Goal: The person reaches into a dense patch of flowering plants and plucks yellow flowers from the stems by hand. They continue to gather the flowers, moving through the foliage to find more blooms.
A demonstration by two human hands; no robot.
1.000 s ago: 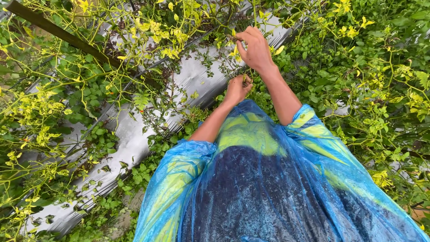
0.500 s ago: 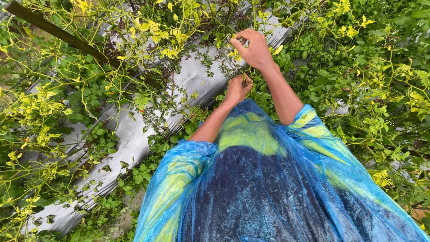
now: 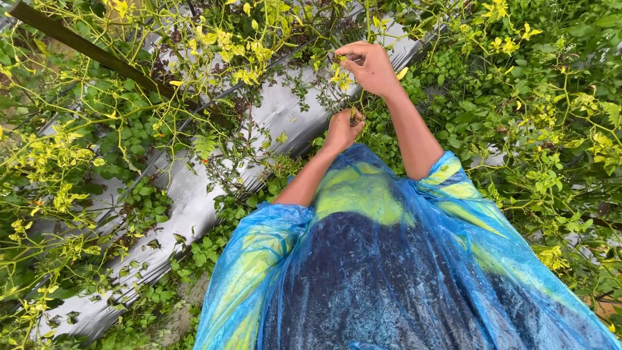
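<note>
Blue see-through rain poncho [image 3: 389,272] fills my near view. Beyond it my left hand [image 3: 342,129] is curled closed around a thin leafy stem [image 3: 355,114]. Farther up, my right hand [image 3: 370,66] pinches thumb and fingertips together on a yellow-green shoot [image 3: 338,76]. Silver mulch sheet [image 3: 188,188] lies behind, under tangled vines.

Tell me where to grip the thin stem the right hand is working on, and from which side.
Grip the thin stem just below the yellow-green leaves, pinching from the right hand side, where thumb and forefinger already close near it. It looks slender and springy, crossing the silver mulch film, so a fingertip pinch probably suits. The left hand is closed on foliage lower down.
</note>
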